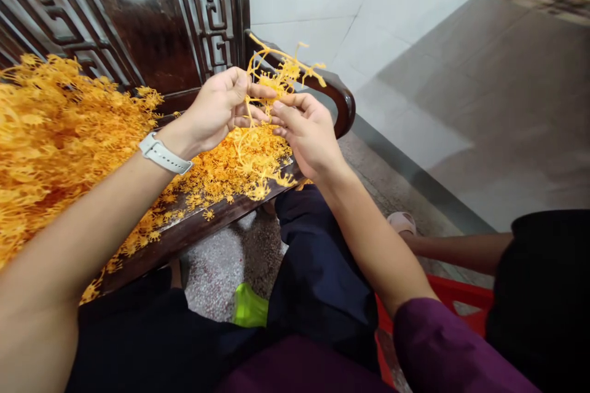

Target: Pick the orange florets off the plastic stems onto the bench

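Note:
My left hand (220,109) and my right hand (305,130) meet above the edge of a dark wooden bench (198,224). Both pinch the same tangled orange plastic sprue (276,77), whose thin branches stick up and trail down between the fingers. A white watch (163,155) is on my left wrist. Under the hands lies a spread of small orange plastic pieces (230,169). A large heap of the same orange sprues (50,135) fills the bench to the left.
The bench has a carved dark wooden back (138,12) and a curved armrest (341,104). Another person's leg (461,249) and sandalled foot (402,221) lie at right. A red crate (454,298) sits by my knee. A green shoe (249,306) is on the speckled floor.

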Demonstrator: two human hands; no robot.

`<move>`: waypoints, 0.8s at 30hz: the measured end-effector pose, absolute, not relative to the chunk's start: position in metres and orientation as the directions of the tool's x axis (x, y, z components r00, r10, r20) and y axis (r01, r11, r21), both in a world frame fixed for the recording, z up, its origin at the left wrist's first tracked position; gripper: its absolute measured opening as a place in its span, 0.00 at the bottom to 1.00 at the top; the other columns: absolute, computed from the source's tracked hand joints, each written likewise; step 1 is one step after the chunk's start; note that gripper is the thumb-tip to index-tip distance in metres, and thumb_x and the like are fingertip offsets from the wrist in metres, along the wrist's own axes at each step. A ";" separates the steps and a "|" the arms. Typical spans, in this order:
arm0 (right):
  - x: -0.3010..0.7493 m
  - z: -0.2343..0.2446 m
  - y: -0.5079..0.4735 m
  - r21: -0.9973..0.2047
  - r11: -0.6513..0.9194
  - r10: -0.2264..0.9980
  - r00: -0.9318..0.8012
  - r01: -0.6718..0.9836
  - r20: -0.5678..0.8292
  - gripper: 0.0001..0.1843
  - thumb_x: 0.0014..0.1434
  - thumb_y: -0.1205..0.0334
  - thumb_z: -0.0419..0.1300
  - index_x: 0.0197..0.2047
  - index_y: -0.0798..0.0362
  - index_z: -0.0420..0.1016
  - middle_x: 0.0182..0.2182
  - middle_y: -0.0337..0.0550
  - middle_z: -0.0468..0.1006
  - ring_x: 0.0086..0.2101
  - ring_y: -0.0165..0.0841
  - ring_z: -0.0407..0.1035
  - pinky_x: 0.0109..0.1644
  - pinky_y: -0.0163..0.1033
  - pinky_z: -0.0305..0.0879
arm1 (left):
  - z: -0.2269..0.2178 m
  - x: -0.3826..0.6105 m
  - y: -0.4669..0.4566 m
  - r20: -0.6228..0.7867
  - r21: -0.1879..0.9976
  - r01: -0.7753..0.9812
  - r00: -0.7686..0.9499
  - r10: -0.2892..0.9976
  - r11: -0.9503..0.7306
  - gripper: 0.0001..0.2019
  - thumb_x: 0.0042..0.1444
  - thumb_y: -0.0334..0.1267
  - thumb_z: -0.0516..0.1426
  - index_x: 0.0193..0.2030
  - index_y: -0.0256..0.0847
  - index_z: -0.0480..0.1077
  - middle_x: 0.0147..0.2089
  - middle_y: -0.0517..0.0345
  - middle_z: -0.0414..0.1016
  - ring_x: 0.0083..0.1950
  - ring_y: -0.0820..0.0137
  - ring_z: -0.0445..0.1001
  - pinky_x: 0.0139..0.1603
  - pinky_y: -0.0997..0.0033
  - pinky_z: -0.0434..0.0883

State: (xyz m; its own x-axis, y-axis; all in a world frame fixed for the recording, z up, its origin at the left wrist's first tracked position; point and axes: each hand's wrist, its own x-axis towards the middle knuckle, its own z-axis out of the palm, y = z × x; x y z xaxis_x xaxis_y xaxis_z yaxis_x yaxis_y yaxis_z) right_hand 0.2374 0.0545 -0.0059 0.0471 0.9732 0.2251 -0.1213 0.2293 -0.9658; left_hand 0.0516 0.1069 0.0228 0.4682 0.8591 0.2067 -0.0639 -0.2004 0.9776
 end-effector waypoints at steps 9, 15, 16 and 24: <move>0.233 -0.013 0.053 -0.905 0.204 0.976 0.147 -0.372 0.160 0.31 0.49 0.50 0.83 0.41 0.45 0.65 0.39 0.38 0.82 0.42 0.32 0.78 0.43 0.39 0.74 | 0.028 0.073 0.096 0.176 0.983 -0.122 0.390 0.904 -0.138 0.14 0.74 0.41 0.58 0.35 0.46 0.62 0.37 0.55 0.81 0.24 0.74 0.66 0.23 0.68 0.52; 0.238 -0.010 0.059 -0.846 0.131 0.990 0.113 -0.517 0.085 0.24 0.55 0.57 0.79 0.39 0.46 0.66 0.37 0.36 0.82 0.36 0.29 0.74 0.41 0.38 0.73 | 0.038 0.076 0.094 0.175 0.982 -0.135 0.399 0.900 -0.131 0.15 0.78 0.33 0.50 0.34 0.44 0.61 0.38 0.54 0.81 0.20 0.79 0.57 0.21 0.71 0.51; 0.239 -0.008 0.060 -0.842 0.121 0.991 0.107 -0.526 0.076 0.23 0.56 0.57 0.79 0.40 0.46 0.66 0.36 0.35 0.82 0.34 0.28 0.73 0.41 0.38 0.73 | 0.040 0.075 0.095 0.169 0.983 -0.135 0.402 0.900 -0.125 0.15 0.77 0.33 0.51 0.34 0.43 0.61 0.40 0.53 0.81 0.20 0.80 0.56 0.20 0.72 0.51; 0.246 -0.001 0.056 -0.917 0.113 0.993 0.027 -0.383 0.111 0.19 0.61 0.47 0.74 0.43 0.46 0.72 0.38 0.40 0.82 0.40 0.34 0.76 0.43 0.42 0.73 | 0.046 0.068 0.099 0.082 0.991 -0.126 0.406 0.910 -0.033 0.13 0.73 0.27 0.54 0.34 0.39 0.61 0.36 0.59 0.74 0.18 0.89 0.53 0.21 0.83 0.50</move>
State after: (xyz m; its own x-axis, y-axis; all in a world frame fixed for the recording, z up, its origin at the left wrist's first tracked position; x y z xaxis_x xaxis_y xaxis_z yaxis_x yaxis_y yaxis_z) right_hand 0.2463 0.0564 -0.0005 0.0274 0.9935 0.1106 -0.3829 0.1126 -0.9169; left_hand 0.0684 0.0991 0.0463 0.4058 0.9102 0.0823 -0.1261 -0.0334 0.9915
